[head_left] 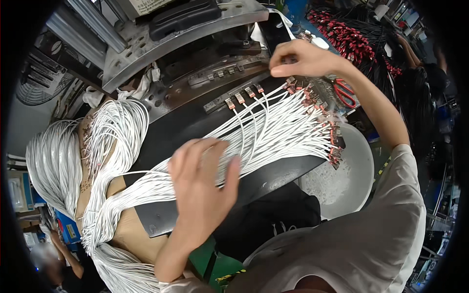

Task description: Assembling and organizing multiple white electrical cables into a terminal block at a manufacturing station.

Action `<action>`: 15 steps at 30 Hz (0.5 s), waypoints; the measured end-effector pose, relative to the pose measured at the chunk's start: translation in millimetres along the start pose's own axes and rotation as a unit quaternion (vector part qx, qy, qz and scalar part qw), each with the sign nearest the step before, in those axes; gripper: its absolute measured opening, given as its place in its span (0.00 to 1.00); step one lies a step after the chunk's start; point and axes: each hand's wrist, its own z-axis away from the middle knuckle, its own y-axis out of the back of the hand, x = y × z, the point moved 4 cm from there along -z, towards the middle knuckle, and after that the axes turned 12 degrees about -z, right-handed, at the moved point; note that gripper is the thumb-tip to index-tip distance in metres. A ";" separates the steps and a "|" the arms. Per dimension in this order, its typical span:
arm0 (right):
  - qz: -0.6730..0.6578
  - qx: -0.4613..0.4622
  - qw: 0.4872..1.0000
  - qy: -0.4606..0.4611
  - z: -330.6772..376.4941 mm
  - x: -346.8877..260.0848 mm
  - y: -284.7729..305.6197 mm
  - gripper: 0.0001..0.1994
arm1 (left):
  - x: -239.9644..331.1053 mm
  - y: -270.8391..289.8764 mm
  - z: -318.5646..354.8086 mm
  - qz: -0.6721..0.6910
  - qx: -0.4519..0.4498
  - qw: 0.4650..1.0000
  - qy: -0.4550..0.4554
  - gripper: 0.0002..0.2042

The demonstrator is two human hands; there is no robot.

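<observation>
My left hand [202, 188] is spread wide over the white cables [288, 132] on the black board [159, 215]; contact unclear. My right hand [309, 59] curls near the press die [200, 80]; cannot tell whether it grips anything. Four connectors [240, 98] line the metal strip [212, 106]. Judgement: keep them square, cables slack, so none tilts.

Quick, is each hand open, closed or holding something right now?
Left hand: open, spread over the bundled thin white cables.
Right hand: curled near the long grey metal bar; its grip cannot be told.
</observation>
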 end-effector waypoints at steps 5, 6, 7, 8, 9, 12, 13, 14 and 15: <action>0.210 0.063 0.970 0.108 -14.0 0.6 -51.4 0.09 | 41.0 -65.4 -46.8 -0.015 -0.016 0.999 -0.034 0.18; 0.143 0.044 0.985 0.089 -13.1 -3.3 -52.7 0.10 | 39.0 -68.3 -52.0 -0.014 -0.018 0.999 -0.033 0.18; 0.075 0.026 0.994 0.071 -13.2 -7.2 -53.7 0.11 | 35.6 -72.5 -56.6 -0.021 -0.040 0.999 -0.020 0.19; 0.005 0.006 0.999 0.053 -16.3 -10.0 -55.1 0.13 | 31.8 -75.6 -59.6 -0.028 -0.064 0.998 -0.006 0.19; 0.002 0.007 0.999 0.052 -20.7 -11.0 -53.9 0.13 | 29.8 -78.1 -62.7 -0.033 -0.087 0.996 0.004 0.20; -0.186 -0.038 0.981 -0.033 -51.0 -6.5 -51.8 0.15 | 33.2 -64.2 -62.8 -0.036 -0.080 0.996 -0.003 0.19; -0.187 -0.040 0.981 -0.029 -63.3 -6.6 -49.3 0.15 | 31.5 -61.9 -64.7 -0.038 -0.073 0.997 -0.005 0.18; -0.196 0.033 0.980 -0.015 -74.0 -8.3 -41.8 0.14 | 23.5 -64.6 -67.4 -0.042 -0.073 0.996 -0.002 0.18; -0.204 0.107 0.973 0.000 -85.9 -9.3 -34.0 0.14 | 9.5 -69.2 -74.9 -0.049 -0.046 0.998 -0.014 0.17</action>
